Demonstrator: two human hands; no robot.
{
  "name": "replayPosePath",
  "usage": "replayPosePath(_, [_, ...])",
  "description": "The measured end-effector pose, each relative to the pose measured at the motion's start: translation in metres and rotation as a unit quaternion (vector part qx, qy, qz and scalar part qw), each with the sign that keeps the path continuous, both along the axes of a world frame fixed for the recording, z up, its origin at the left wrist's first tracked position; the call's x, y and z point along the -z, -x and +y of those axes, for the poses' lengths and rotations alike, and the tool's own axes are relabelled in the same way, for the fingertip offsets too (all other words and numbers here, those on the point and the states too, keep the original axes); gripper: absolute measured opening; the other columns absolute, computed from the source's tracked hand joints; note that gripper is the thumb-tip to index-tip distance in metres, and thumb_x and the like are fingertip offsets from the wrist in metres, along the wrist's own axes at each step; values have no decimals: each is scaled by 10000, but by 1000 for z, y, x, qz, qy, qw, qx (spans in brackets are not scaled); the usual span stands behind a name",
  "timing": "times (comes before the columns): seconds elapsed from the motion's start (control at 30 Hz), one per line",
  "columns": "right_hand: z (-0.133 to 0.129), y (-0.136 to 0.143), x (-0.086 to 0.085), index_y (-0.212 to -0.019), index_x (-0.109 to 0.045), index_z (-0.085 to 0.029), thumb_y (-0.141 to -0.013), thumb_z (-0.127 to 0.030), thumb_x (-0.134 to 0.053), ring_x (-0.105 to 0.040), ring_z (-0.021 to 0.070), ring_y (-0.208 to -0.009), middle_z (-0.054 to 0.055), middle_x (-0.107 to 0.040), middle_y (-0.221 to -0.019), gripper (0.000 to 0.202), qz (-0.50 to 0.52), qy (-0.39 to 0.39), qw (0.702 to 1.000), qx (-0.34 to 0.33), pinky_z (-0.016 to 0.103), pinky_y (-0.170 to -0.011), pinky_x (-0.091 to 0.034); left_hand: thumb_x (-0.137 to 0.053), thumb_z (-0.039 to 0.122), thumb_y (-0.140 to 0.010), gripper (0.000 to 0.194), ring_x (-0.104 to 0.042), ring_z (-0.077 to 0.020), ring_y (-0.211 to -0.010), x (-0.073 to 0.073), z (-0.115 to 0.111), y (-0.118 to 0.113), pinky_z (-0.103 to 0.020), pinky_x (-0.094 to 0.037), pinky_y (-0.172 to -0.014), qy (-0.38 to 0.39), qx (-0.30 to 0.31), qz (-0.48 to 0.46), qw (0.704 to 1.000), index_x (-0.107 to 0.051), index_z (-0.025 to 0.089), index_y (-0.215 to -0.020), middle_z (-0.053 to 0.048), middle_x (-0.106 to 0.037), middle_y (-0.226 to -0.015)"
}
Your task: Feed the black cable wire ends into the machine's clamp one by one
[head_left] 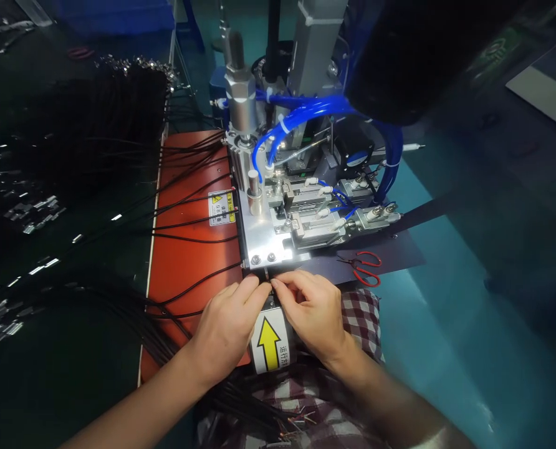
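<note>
At the front edge of a metal machine [265, 240], my left hand [229, 324] and my right hand [313, 308] meet with fingertips almost touching. Both pinch closed over a narrow dark slot there; what sits between the fingertips is too small and covered to make out. Just below them a white label with a yellow arrow [269, 343] faces up. Several thin black cables [198, 290] run across the orange-red board [189, 259] left of my left hand, toward the machine's side.
Red-handled scissors [368, 268] lie on the dark plate right of the machine. Blue air hoses [315, 106] arch over it. Dark cable bundles [114, 112] lie at the left, and more cables with bare wire ends [297, 427] rest on my checkered lap [338, 427].
</note>
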State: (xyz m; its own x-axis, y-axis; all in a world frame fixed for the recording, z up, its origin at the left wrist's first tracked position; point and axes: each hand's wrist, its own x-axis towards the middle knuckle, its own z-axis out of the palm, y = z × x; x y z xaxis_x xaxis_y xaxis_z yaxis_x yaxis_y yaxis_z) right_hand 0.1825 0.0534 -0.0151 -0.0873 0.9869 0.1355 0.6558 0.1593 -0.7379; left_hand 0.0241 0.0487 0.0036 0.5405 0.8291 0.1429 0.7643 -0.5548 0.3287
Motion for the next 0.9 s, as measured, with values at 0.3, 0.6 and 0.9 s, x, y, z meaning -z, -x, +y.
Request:
replayPosePath(0.3, [0,-1,13,-707,-594,-185,-809,-248,-557,-417,106,-489,-28,-494,-565,126,184,76,978,55,233,-477,-348,-375,93,-876,271,-577,-193,-677,0,1,-1,-300,-508,-592,-22,3,-6,1000,-619,88,-993,-89,-598,-773])
replayPosePath(0.6, [6,-1,12,-647,-574,-161,-718,-304,-627,-381,87,-462,-46,-481,-531,169,403,287,864,96,214,-442,-311,-392,57,-864,266,-585,-196,-677,-2,3,1,-299,-499,-584,-11,21,17,1000,-607,94,-1015,-85,-619,-800])
replayPosePath(0.9, [-10,-9,19,-698,-607,-148,-717,-387,-645,-343,81,-446,-49,-456,-521,244,393,305,864,80,211,-419,-258,-406,72,-871,248,-563,-183,-617,-5,4,5,-289,-460,-537,-17,32,26,999,-617,126,-991,-58,-621,-763])
